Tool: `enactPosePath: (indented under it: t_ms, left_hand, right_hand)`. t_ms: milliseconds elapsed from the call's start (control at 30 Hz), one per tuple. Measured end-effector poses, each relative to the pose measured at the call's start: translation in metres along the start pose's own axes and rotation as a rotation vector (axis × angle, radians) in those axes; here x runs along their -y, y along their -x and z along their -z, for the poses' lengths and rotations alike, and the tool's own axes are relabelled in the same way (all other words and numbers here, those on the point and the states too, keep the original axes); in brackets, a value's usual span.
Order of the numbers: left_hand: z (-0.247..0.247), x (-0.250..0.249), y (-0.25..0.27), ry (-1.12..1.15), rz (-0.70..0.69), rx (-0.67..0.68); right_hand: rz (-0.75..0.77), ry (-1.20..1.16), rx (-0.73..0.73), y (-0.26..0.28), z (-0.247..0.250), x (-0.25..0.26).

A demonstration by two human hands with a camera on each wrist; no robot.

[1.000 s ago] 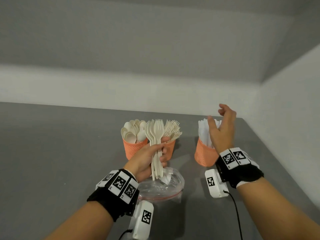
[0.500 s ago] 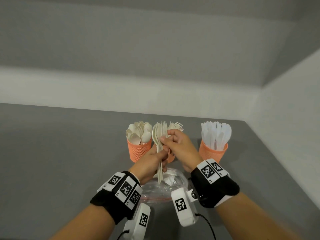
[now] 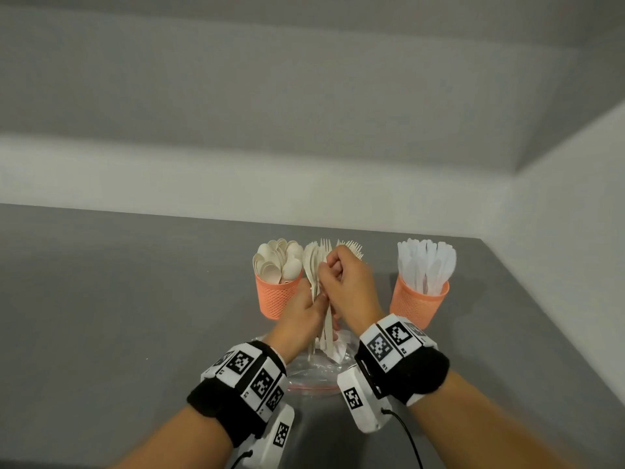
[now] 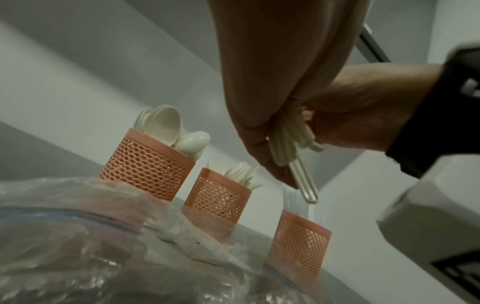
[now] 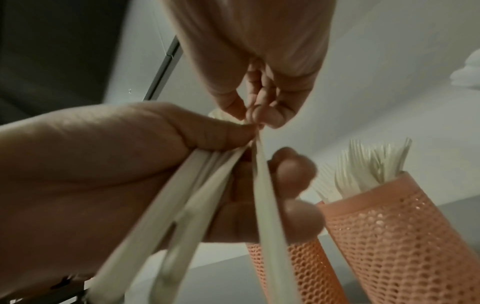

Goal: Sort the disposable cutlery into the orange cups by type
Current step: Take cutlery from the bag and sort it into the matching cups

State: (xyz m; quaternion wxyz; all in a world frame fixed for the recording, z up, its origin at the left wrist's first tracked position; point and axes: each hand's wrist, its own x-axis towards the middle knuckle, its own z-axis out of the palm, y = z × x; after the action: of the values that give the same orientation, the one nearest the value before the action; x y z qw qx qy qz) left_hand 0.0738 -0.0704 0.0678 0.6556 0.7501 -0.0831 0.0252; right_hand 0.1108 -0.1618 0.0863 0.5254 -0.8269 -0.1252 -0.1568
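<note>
My left hand [image 3: 304, 309] grips an upright bundle of cream forks and spoons [image 3: 316, 265] by the handles, in front of the middle cup. My right hand [image 3: 341, 282] pinches one piece of that bundle near its neck; in the right wrist view that piece [image 5: 265, 195] stands a little apart from the other handles. Three orange mesh cups stand in a row: the left cup [image 3: 277, 299] holds spoons, the middle cup [image 4: 218, 197] holds forks [image 3: 353, 247], and the right cup [image 3: 417, 304] holds white knives. My hands hide most of the middle cup in the head view.
A crumpled clear plastic bag [image 3: 314, 374] lies on the grey table [image 3: 135, 316] just under my hands. A white wall runs behind the cups and along the right side, close to the knife cup.
My right hand has come from the knife cup over to the bundle and now pinches one piece in it. My left hand has kept the bundle almost still.
</note>
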Motion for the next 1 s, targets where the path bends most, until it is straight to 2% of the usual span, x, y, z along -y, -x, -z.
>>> enactPosePath:
  t_ms: [167,267,333,467,533,600,667,733,833,900,1000]
  left_hand:
    - [-0.002,0.000,-0.003,-0.100,-0.074,-0.011]
    - [-0.004,0.003,-0.003,-0.166,-0.081,-0.013]
    - [-0.002,0.005,-0.001,-0.010,0.011,0.013]
    - [0.008,0.001,-0.002,0.666,0.230,0.107]
    - [0.012,0.003,-0.005,0.711,0.284,0.072]
    - [0.013,0.007,-0.008,0.616,0.291,-0.029]
    - [0.017,0.010,-0.012,0.569,0.288,-0.146]
    - [0.025,0.013,-0.017,0.571,0.269,-0.231]
    - [0.037,0.016,-0.021,0.499,0.229,-0.284]
    - [0.039,0.016,-0.020,0.477,0.211,-0.284]
    - [0.041,0.016,-0.023,0.450,0.193,-0.276]
  right_hand:
    - [0.067,0.091,0.191,0.005,-0.003,0.004]
    - [0.039,0.193,0.213,0.001,-0.006,0.000]
    - [-0.021,0.186,0.186,-0.003,-0.007,-0.003]
    - [-0.151,0.034,0.237,-0.005,-0.001,-0.007]
    - [-0.213,-0.056,0.265,-0.005,0.001,-0.010]
    - [-0.248,-0.137,0.286,-0.004,0.003,-0.009]
    - [-0.212,-0.180,0.239,-0.009,0.010,-0.006]
    - [-0.158,-0.215,0.096,-0.021,0.025,-0.003]
    - [-0.050,-0.188,-0.116,-0.046,0.048,-0.004]
    - [-0.005,-0.169,-0.146,-0.058,0.053,-0.010]
    - [-0.048,-0.193,-0.083,-0.064,0.041,-0.025]
